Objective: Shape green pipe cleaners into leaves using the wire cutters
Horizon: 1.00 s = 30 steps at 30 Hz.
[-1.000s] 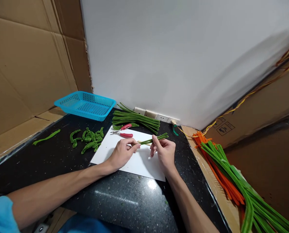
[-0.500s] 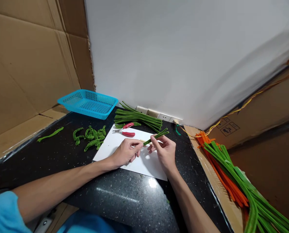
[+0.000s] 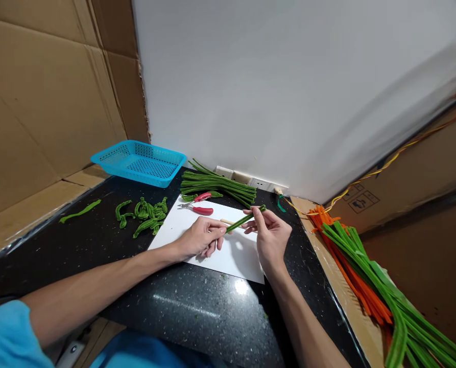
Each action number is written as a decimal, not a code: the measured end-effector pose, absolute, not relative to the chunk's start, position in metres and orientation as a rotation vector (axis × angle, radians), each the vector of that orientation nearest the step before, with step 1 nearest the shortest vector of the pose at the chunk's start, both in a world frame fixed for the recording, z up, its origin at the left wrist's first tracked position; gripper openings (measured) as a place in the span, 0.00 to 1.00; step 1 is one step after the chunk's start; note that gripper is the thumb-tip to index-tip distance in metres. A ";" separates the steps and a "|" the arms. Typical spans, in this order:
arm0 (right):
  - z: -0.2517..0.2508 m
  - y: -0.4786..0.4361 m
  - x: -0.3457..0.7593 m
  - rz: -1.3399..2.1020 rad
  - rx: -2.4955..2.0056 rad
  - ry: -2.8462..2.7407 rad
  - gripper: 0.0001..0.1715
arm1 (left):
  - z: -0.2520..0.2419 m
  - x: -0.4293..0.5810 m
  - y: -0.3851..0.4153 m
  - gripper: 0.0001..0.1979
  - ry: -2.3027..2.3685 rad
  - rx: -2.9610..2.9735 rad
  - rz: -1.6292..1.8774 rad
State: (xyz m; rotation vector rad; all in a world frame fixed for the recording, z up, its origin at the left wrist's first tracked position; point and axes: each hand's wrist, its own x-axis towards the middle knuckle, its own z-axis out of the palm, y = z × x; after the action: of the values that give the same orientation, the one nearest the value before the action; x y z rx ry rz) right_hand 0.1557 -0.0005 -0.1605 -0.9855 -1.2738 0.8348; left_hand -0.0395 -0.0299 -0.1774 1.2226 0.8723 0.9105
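A short green fuzzy stem (image 3: 238, 223) is stretched between my two hands above a white sheet (image 3: 216, 261). My left hand (image 3: 205, 236) pinches its lower left end between thumb and fingers. At the upper right end, my right hand (image 3: 269, 232) has its thumb and fingers closed on the stem. A pale thin stick (image 3: 226, 222) shows behind the stem; what supports it is hidden. Red-handled pliers (image 3: 202, 210) lie on the back left part of the sheet, jaws pointing left.
Curled green pieces (image 3: 149, 215) and a flat green strip (image 3: 80, 211) lie left. Behind are a blue basket (image 3: 143, 166) and a green stem bundle (image 3: 218, 185). Orange strips (image 3: 360, 283) and long green strips (image 3: 388, 299) lie right, near a yellow cable (image 3: 381, 170).
My right hand has moved right along the green stem to its far end, so more of the stem shows between my hands. My left hand has hardly moved.
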 end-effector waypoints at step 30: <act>-0.168 0.004 0.156 0.967 -0.954 -1.255 0.21 | -0.174 -0.039 -0.032 0.22 0.908 1.293 0.912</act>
State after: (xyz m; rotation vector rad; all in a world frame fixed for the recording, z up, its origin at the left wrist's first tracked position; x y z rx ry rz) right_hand 0.1564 0.0043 -0.1676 -0.9537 -1.2551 0.9672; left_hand -0.0385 -0.0316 -0.1741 1.2927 0.9076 0.9125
